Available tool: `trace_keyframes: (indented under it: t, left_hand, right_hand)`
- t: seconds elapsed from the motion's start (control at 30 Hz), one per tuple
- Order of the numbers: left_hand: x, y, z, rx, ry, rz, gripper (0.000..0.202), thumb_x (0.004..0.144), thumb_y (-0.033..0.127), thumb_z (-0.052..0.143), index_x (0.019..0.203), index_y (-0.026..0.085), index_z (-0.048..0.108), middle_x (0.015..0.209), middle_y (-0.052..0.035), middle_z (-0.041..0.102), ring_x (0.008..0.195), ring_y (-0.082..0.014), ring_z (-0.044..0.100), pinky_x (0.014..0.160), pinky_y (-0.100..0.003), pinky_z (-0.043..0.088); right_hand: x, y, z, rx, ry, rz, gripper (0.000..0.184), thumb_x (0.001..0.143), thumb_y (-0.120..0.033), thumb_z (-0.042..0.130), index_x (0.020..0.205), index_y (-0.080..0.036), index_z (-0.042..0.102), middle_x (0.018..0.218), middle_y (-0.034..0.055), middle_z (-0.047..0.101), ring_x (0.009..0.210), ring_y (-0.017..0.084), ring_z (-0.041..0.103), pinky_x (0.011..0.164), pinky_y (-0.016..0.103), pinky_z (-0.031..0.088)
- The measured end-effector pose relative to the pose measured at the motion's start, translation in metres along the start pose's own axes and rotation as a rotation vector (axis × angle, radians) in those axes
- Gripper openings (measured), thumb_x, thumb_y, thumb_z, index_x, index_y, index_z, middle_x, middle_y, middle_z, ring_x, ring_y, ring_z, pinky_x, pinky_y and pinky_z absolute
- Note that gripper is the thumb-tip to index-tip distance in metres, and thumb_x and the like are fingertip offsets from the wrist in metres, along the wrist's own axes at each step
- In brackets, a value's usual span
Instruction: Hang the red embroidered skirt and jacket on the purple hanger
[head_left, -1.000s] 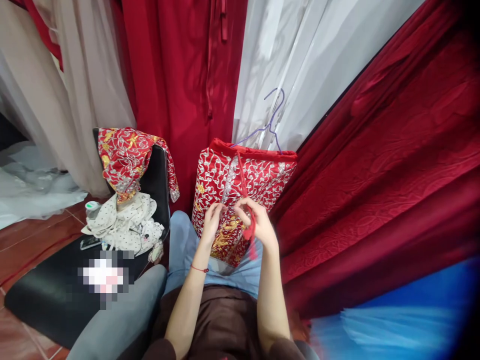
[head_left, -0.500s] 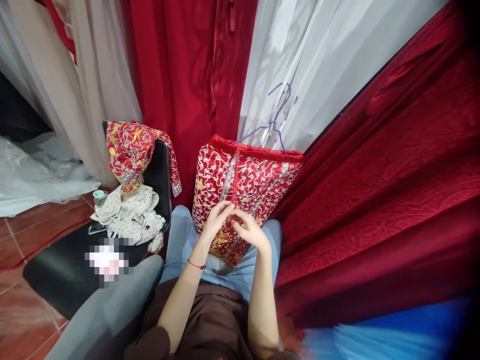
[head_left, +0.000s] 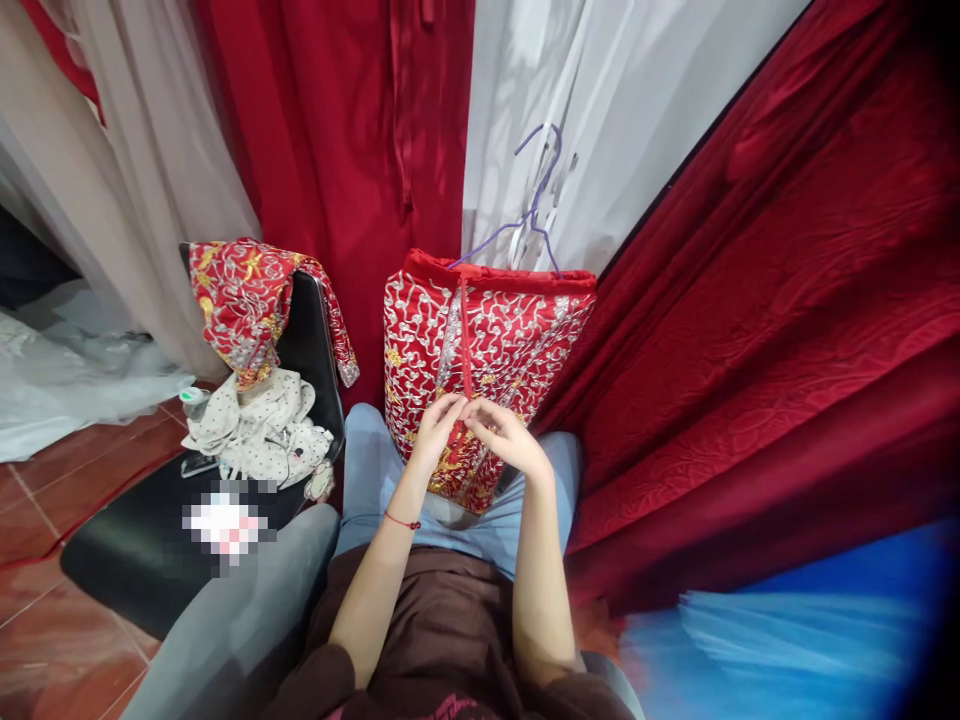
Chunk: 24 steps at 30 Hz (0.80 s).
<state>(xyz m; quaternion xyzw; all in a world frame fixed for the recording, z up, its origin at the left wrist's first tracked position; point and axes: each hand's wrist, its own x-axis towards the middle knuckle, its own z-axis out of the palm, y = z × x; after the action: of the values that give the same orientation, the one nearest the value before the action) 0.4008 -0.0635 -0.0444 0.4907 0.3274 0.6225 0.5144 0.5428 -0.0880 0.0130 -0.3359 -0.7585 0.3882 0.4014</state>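
Observation:
A red embroidered skirt (head_left: 499,335) with silver and gold patterns stands upright between my knees, hung on a purple wire hanger (head_left: 538,190). From its plain red waistband a thin red drawstring (head_left: 466,340) runs down the front to my fingers. My left hand (head_left: 437,430) is closed, pinching the drawstring's lower part. Right beside it, my right hand (head_left: 506,437) also has thumb and fingers pinched together on the drawstring. Both sets of fingertips meet in front of the skirt and hide the cord's ends. A red bracelet (head_left: 403,521) circles my left wrist.
On my left stands a black chair (head_left: 127,550) with a red embroidered garment (head_left: 244,290) over its back and a dotted white cloth (head_left: 262,435) on the seat. Red curtains (head_left: 787,330) rise on the right, blue tulle (head_left: 787,650) lies lower right.
The view has shifted slightly, so the skirt and hanger sit a little higher and further left. My hands stay together at the drawstring, with the fingertips a bit closer.

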Motion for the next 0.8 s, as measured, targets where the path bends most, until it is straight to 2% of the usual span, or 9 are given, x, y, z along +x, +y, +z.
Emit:
trace_keyframes:
  t: [0.07,0.23,0.37,0.47,0.57,0.7,0.8]
  left_hand:
    - [-0.001,-0.001,0.001,-0.039,0.005,-0.033,0.027,0.081,0.045,0.068,0.09,0.019,0.069,0.089,-0.0015,0.069,0.087,-0.0152,0.063,0.084,-0.027,0.048]
    - [-0.001,-0.001,0.001,-0.109,0.002,-0.063,0.03,0.076,0.043,0.075,0.094,0.018,0.07,0.097,-0.0033,0.071,0.093,-0.0162,0.064,0.089,-0.028,0.047]
    - [-0.001,-0.001,-0.001,-0.127,0.02,-0.055,0.029,0.074,0.041,0.077,0.091,0.018,0.07,0.096,-0.0033,0.072,0.093,-0.0162,0.064,0.089,-0.028,0.047]
    - [0.0,-0.001,-0.005,-0.098,0.047,-0.049,0.03,0.077,0.044,0.074,0.089,0.017,0.07,0.091,-0.0031,0.07,0.087,-0.0146,0.063,0.084,-0.026,0.047]
    - [0.001,-0.003,-0.01,-0.077,0.055,-0.028,0.032,0.08,0.046,0.072,0.089,0.016,0.068,0.083,-0.0011,0.067,0.077,-0.0117,0.06,0.075,-0.023,0.047]
    - [-0.001,-0.002,-0.014,0.056,0.079,0.057,0.035,0.089,0.052,0.059,0.093,0.018,0.064,0.068,0.003,0.056,0.06,-0.0087,0.051,0.058,-0.02,0.04]
    - [-0.004,0.002,-0.015,0.262,0.077,0.16,0.034,0.094,0.051,0.052,0.101,0.02,0.065,0.08,-0.0009,0.066,0.071,-0.0116,0.06,0.065,-0.022,0.044]
  right_hand:
    - [0.001,0.006,0.0,0.071,0.022,0.019,0.013,0.088,-0.032,0.059,0.098,-0.023,0.057,0.088,0.0003,0.062,0.084,0.015,0.06,0.079,0.029,0.047]
    - [0.004,0.019,0.002,0.175,0.128,0.07,0.029,0.085,-0.035,0.064,0.106,-0.026,0.047,0.087,-0.0022,0.061,0.076,0.013,0.059,0.068,0.026,0.047]
    - [0.007,0.023,0.006,0.137,0.155,0.093,0.031,0.083,-0.037,0.067,0.104,-0.025,0.048,0.083,-0.0032,0.059,0.074,0.012,0.058,0.067,0.025,0.046]
    - [0.006,0.025,0.006,0.104,0.143,0.121,0.034,0.08,-0.039,0.07,0.103,-0.024,0.051,0.078,-0.0044,0.059,0.07,0.012,0.057,0.065,0.025,0.044]
    - [0.006,0.028,0.004,0.041,0.134,0.155,0.027,0.079,-0.04,0.069,0.092,-0.022,0.054,0.071,-0.0041,0.059,0.065,0.012,0.056,0.065,0.025,0.043]
    - [0.011,0.025,0.006,-0.069,0.122,0.122,0.021,0.079,-0.038,0.066,0.08,-0.02,0.056,0.07,-0.0022,0.058,0.064,0.012,0.053,0.064,0.026,0.042]
    - [0.017,0.017,0.013,-0.12,0.132,0.051,0.014,0.079,-0.033,0.061,0.079,-0.02,0.057,0.071,-0.0019,0.056,0.066,0.013,0.051,0.066,0.026,0.042]
